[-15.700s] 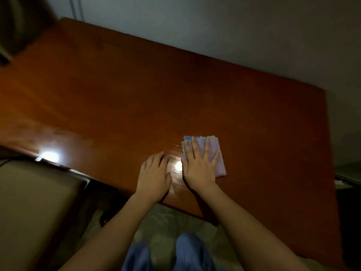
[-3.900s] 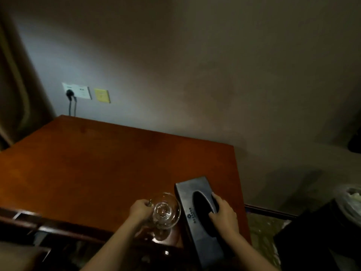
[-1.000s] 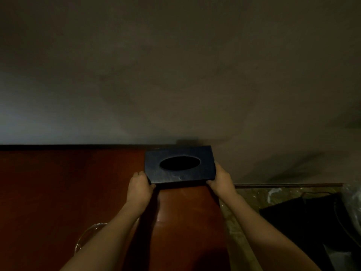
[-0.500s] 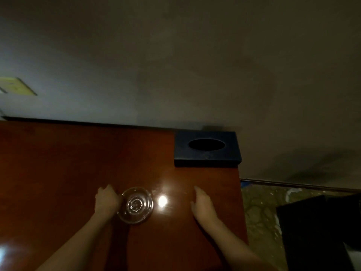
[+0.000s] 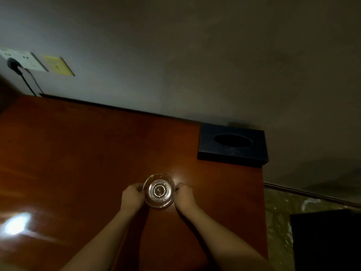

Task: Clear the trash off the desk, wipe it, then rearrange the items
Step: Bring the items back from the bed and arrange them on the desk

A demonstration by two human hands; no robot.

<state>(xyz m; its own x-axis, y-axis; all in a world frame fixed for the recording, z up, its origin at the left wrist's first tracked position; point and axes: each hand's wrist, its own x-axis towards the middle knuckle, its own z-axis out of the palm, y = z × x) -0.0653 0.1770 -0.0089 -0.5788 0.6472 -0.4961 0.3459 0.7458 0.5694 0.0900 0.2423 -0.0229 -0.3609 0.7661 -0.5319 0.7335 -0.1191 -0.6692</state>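
A clear glass ashtray (image 5: 159, 190) sits on the reddish wooden desk (image 5: 78, 153), right of the middle. My left hand (image 5: 131, 196) grips its left side with curled fingers. My right hand (image 5: 184, 195) grips its right side the same way. A dark tissue box (image 5: 232, 146) with an oval slot lies flat at the desk's far right corner, against the wall.
The wall runs along the desk's far edge, with a white socket and plug (image 5: 18, 61) and a yellow plate (image 5: 58, 65) at upper left. The desk's right edge drops to a patterned floor (image 5: 277, 222). A dark object (image 5: 328, 241) stands at lower right.
My right hand has come off the desk surface and taken the ashtray's right side. The left hand keeps its hold on the left side. The tissue box stays in the corner.
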